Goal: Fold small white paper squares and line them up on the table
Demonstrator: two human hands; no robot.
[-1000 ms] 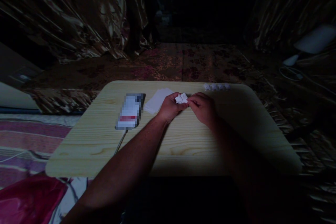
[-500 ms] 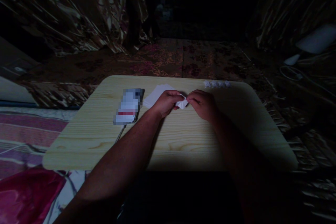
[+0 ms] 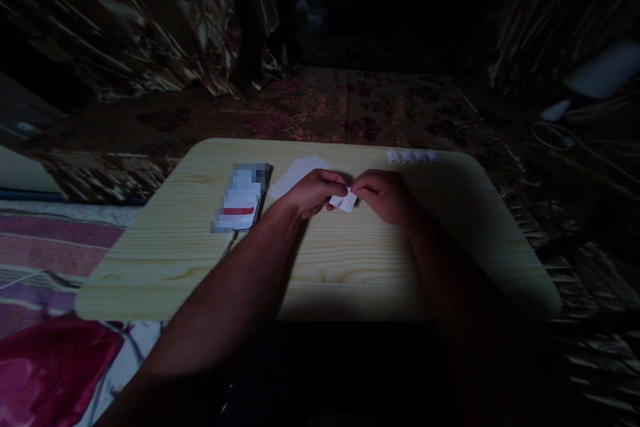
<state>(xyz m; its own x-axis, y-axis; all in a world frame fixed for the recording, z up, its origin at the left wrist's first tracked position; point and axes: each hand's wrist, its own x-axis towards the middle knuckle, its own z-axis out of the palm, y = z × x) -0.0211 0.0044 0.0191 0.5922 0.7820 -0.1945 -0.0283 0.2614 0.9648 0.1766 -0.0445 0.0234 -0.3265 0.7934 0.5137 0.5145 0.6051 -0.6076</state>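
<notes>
A small folded piece of white paper (image 3: 344, 201) is held between my two hands above the table. My left hand (image 3: 316, 193) grips its left side, with the thumb on top and fingers beneath. At the paper's upper right corner, my right hand (image 3: 384, 195) pinches with thumb and forefinger. Just behind my left hand lies a fanned stack of white paper sheets (image 3: 299, 172), partly covered by that hand. Several small folded white paper pieces (image 3: 412, 157) stand in a row near the table's far edge, beyond my right hand.
A phone (image 3: 242, 197), its screen blurred out, lies on the wooden table (image 3: 340, 273) left of my forearm, with a cable from its near end. A white lamp (image 3: 603, 73) stands beyond the table at the right. Patterned curtains (image 3: 165, 20) hang behind.
The folded paper has turned slightly in my fingers and shows a flatter, squarer face. Both hands stay on it, and the whole view has shifted a little.
</notes>
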